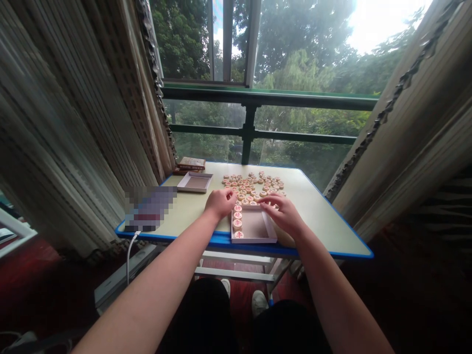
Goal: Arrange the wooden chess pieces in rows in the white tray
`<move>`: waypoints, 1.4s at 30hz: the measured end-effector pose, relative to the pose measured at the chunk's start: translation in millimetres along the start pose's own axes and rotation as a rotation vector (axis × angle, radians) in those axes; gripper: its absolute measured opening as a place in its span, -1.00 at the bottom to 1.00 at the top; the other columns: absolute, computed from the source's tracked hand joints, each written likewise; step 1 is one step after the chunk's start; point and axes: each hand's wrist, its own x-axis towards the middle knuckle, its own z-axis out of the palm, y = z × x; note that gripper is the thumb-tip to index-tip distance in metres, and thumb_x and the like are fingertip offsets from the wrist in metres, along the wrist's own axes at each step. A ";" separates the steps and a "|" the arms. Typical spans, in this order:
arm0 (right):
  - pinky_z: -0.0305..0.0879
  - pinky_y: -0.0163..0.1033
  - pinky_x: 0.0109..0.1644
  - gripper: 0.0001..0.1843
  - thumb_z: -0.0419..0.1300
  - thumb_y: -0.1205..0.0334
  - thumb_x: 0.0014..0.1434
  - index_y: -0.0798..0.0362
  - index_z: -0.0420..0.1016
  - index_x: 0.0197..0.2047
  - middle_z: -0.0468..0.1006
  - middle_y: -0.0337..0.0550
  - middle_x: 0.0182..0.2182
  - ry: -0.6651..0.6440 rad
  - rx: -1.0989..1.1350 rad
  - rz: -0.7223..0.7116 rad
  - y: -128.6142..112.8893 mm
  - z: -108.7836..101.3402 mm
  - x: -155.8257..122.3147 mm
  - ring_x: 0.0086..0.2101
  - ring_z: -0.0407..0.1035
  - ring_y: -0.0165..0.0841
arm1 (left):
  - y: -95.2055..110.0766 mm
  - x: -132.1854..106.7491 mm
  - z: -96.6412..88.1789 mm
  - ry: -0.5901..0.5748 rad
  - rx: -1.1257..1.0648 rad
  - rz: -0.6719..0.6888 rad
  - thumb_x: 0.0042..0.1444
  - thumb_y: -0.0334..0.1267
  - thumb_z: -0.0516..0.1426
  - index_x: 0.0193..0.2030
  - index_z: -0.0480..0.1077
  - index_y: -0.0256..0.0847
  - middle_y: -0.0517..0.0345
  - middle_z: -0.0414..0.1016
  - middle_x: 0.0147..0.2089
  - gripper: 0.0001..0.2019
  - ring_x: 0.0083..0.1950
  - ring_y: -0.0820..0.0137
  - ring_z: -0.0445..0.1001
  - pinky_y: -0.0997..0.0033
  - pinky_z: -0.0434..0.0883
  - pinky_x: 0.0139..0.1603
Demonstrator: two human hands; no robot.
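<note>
My left hand (220,202) is at the upper left corner of a shallow cardboard box (254,240), its fingers curled together. Whatever may be between those fingertips is hidden. Over the box's upper right side, my right hand (280,211) has thumb and forefinger a little apart, close to the nearest Chinese chess pieces. A column of several round chess pieces (238,223) with red characters lies along the box's left wall. Beyond both hands a loose cluster of wooden chess pieces (250,189) spreads over the table, some stacked or leaning.
A box lid or second shallow tray (194,190) lies at the table's left, before small stacked boxes (191,163). A blurred-out item (149,209) with a white cable (129,255) is at the left edge. The table (317,216) stands against a railing (295,98) and window, between curtains.
</note>
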 end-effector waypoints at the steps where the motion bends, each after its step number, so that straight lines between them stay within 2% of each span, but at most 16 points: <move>1: 0.20 -0.13 -0.02 -0.71 0.05 0.16 0.17 0.06 0.57 -0.23 0.49 -0.06 -0.28 0.081 -0.054 0.028 4.3 2.2 1.5 -0.17 0.31 -0.25 | -0.1 0.1 0.3 -0.004 0.003 0.000 0.02 -0.20 0.01 -0.53 0.44 -0.20 0.12 0.49 -0.51 -0.75 -0.42 0.38 0.39 0.42 0.21 -0.39; 2: 0.18 -0.11 0.00 -0.71 0.04 0.19 0.16 0.05 0.57 -0.21 0.50 -0.06 -0.26 0.126 -0.103 0.048 8.4 4.5 3.0 -0.14 0.31 -0.23 | -0.2 0.2 0.5 -0.008 0.006 -0.002 0.02 -0.20 0.01 -0.53 0.44 -0.20 0.12 0.50 -0.50 -0.75 -0.42 0.38 0.40 0.42 0.22 -0.39; 4: 0.14 -0.09 0.04 -0.70 0.02 0.20 0.16 0.02 0.57 -0.19 0.52 -0.07 -0.22 0.126 -0.177 0.068 15.3 8.8 5.5 -0.11 0.30 -0.22 | -0.1 0.2 0.6 -0.017 0.009 -0.010 0.01 -0.20 0.01 -0.52 0.45 -0.19 0.12 0.50 -0.49 -0.75 -0.41 0.37 0.40 0.42 0.22 -0.39; 10: 0.07 -0.14 0.07 -0.58 -0.09 0.08 0.26 0.02 0.58 -0.22 0.57 -0.11 -0.16 -0.061 -0.254 0.055 23.3 13.8 7.3 -0.09 0.32 -0.26 | -2.0 0.6 0.1 -0.019 -0.009 -0.023 0.00 -0.18 0.02 -0.53 0.45 -0.18 0.13 0.51 -0.49 -0.76 -0.40 0.36 0.41 0.42 0.23 -0.39; 17: 0.03 -0.16 0.05 -0.46 -0.20 0.06 0.30 0.03 0.59 -0.31 0.58 -0.11 -0.17 -0.024 -0.353 0.175 28.5 8.5 10.0 -0.09 0.33 -0.30 | -4.4 0.1 -0.3 -0.027 -0.048 -0.057 0.00 -0.16 0.01 -0.54 0.43 -0.17 0.13 0.51 -0.49 -0.75 -0.39 0.36 0.42 0.41 0.24 -0.39; 22: 0.04 -0.17 0.03 -0.60 -0.09 0.14 0.23 -0.01 0.58 -0.23 0.54 -0.17 -0.10 0.063 -0.390 0.289 37.7 8.7 10.3 -0.07 0.27 -0.29 | -4.2 -0.9 -1.6 -0.026 -0.059 -0.057 -0.01 -0.17 0.01 -0.57 0.40 -0.16 0.15 0.50 -0.51 -0.77 -0.40 0.36 0.41 0.40 0.23 -0.40; 25: 0.09 -0.16 -0.01 -0.66 -0.02 0.25 0.13 -0.05 0.59 -0.21 0.53 -0.23 -0.09 0.042 -0.395 0.354 40.0 8.7 8.4 -0.09 0.24 -0.25 | -4.1 -1.7 -1.9 -0.028 -0.067 -0.060 -0.01 -0.16 0.01 -0.57 0.40 -0.16 0.15 0.50 -0.50 -0.76 -0.41 0.36 0.40 0.39 0.24 -0.40; 28: 0.10 -0.13 -0.03 -0.65 -0.01 0.25 0.11 -0.09 0.59 -0.21 0.52 -0.27 -0.08 0.045 -0.410 0.399 39.4 8.0 7.3 -0.07 0.21 -0.19 | -4.2 -2.4 -1.7 -0.034 -0.079 -0.056 0.00 -0.15 0.00 -0.57 0.40 -0.16 0.15 0.51 -0.49 -0.75 -0.41 0.37 0.40 0.39 0.25 -0.39; 35: 0.04 -0.14 0.02 -0.66 0.04 0.08 0.12 -0.07 0.56 -0.13 0.50 -0.21 -0.05 0.080 -0.451 0.358 43.3 12.1 13.3 -0.06 0.21 -0.20 | -3.6 -1.5 -2.6 -0.036 -0.032 -0.076 -0.02 -0.15 0.01 -0.57 0.40 -0.16 0.16 0.49 -0.51 -0.76 -0.41 0.36 0.40 0.40 0.25 -0.40; 39: 0.02 -0.17 0.02 -0.70 0.04 0.11 0.13 -0.08 0.59 -0.23 0.53 -0.24 -0.10 0.059 -0.445 0.329 46.7 14.9 16.2 -0.09 0.24 -0.26 | -3.1 -1.2 -3.5 -0.043 -0.032 -0.079 -0.02 -0.16 0.01 -0.54 0.43 -0.17 0.15 0.51 -0.47 -0.76 -0.39 0.36 0.41 0.40 0.26 -0.38; 42: 0.04 -0.13 0.00 -0.69 0.02 0.16 0.14 -0.12 0.57 -0.18 0.49 -0.23 -0.06 0.066 -0.452 0.364 47.8 15.6 15.4 -0.07 0.22 -0.20 | -3.0 -1.9 -3.9 -0.049 -0.035 -0.086 -0.01 -0.15 0.00 -0.53 0.44 -0.17 0.15 0.51 -0.47 -0.75 -0.39 0.36 0.41 0.40 0.27 -0.36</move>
